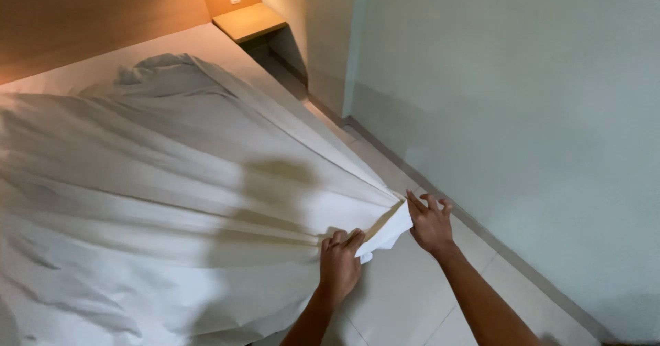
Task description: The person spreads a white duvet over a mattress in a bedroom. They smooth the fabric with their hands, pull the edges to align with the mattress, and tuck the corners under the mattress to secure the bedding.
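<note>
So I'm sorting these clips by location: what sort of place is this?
Probably a bedroom, perhaps a hotel room: a large white fabric bed sheet spread over a mattress, a wooden headboard panel, and a small wooden bedside shelf by the wall.

sheet (158, 181) on bed (185, 43) | shelf (249, 21) behind bed | wall (522, 112) right | 2 hands at sheet's near corner, probably

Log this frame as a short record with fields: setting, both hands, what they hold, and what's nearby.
setting: bedroom, seen from above beside a bed
left hand: closed on the sheet near its corner
right hand: pinching the sheet's gathered corner
sheet: white, pulled taut into folds fanning from the hands across the bed
shelf: wooden, at the head of the bed
floor: pale tiles under the hands
wall: plain, to the right
</note>
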